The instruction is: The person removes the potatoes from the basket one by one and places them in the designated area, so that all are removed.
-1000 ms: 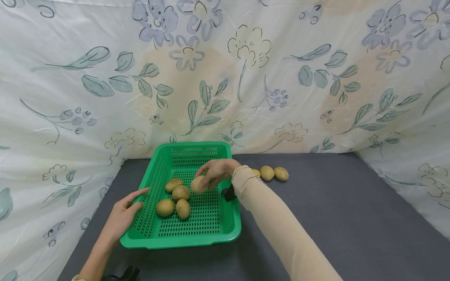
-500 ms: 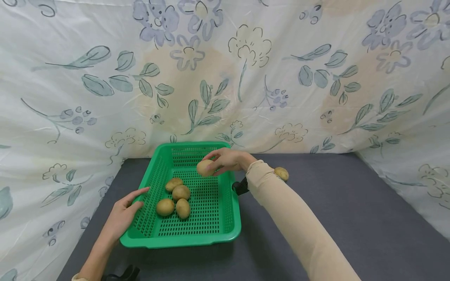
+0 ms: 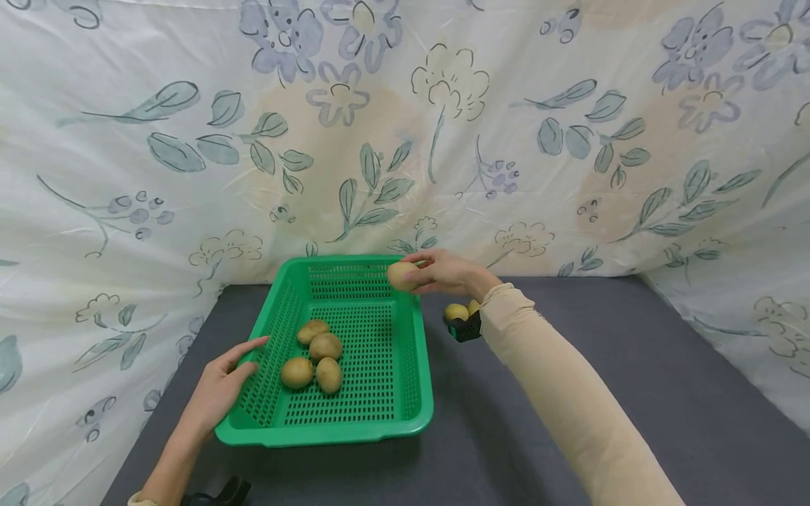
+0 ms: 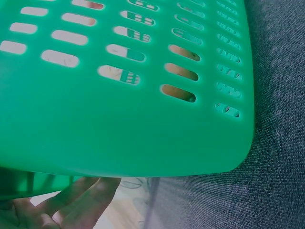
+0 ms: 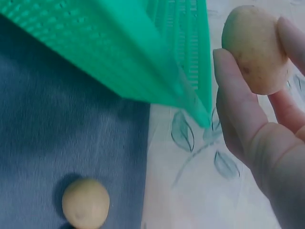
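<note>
In the head view, my right hand (image 3: 446,273) pinches a pale brown potato (image 3: 402,276) between thumb and fingers, above the far right rim of a green plastic basket (image 3: 342,437). The right wrist view shows that potato (image 5: 255,50) held clear of the basket wall (image 5: 128,52). On the left side, my left hand (image 3: 221,386) grips the basket's rim. Its fingers (image 4: 90,202) show at that rim in the left wrist view. Several potatoes (image 3: 325,346) lie grouped on the basket's slotted floor, left of its middle.
Beyond the basket's right side, potatoes (image 3: 456,313) lie on the dark grey tabletop (image 3: 607,372), partly hidden by the right wrist and its black strap mount (image 3: 465,327). A floral cloth (image 3: 405,140) hangs behind the table. The raised basket rim stands between inside and outside.
My right hand has lifted the potato out from low in the basket, moving it up and right to the far right rim. The left hand, basket and other potatoes have stayed put.
</note>
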A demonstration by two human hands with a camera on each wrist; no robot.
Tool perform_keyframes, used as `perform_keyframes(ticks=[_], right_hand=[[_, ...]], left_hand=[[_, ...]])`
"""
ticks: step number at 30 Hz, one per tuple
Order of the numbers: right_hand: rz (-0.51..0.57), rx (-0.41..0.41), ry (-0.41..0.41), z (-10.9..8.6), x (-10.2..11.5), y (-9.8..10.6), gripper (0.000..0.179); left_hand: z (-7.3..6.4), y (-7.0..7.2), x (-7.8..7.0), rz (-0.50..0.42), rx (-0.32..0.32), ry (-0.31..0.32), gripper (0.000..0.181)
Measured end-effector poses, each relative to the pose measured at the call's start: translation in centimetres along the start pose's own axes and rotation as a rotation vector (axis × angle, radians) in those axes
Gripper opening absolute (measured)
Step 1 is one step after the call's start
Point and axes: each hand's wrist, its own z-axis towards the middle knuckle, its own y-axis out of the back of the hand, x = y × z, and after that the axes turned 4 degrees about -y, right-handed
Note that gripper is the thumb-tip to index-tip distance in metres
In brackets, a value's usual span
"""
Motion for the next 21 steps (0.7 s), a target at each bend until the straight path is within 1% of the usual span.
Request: perform_keyframes(ticks=[7, 16, 21], right_hand=[[0.007, -0.069, 0.010, -1.0, -0.6, 2.0, 0.056], [0.020, -0.108, 0.024, -2.1, -1.4, 4.2, 0.057], [0.059, -0.144, 0.030, -2.5, -1.7, 5.0, 0.057]], left_hand=[[0.0, -0.1, -0.1, -0.033, -0.004, 0.019, 0.044], [0.0, -0.1, -0.2, -0.034, -0.004, 0.025, 0.044], [0.0, -0.1, 0.0, -0.045, 0.002, 0.029, 0.045]])
